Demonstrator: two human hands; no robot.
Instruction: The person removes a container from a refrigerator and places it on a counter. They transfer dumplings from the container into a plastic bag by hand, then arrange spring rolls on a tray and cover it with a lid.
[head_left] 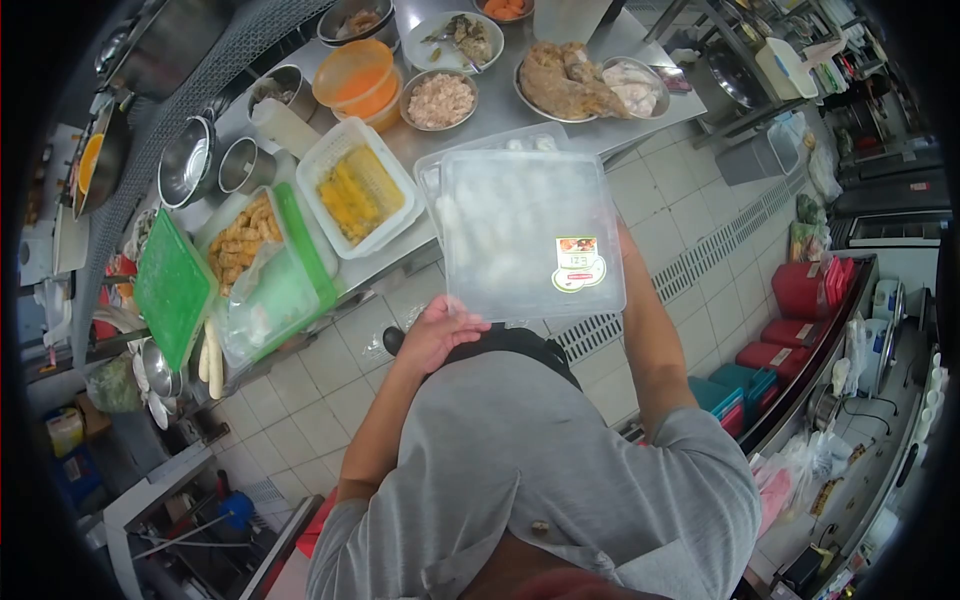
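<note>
A translucent square plastic lid [520, 215] with a printed label is held level in front of me, past the table's edge. My left hand [447, 335] is closed on its near left corner, thumb and fingers at the rim. At the right edge, my right hand [624, 240] grips the lid from the far side, its fingers hidden behind the plastic. Under the lid's far edge, a clear tray [430, 172] overlaps the table corner, and whitish pieces show through.
On the steel table [400, 240] stand a white tub of yellow food [358, 195], a bowl of minced meat [440, 101], orange tubs [355, 75] and a large piece of meat [565, 80]. A green board [175, 290] leans at the left. Floor drain grating [700, 255] runs at right.
</note>
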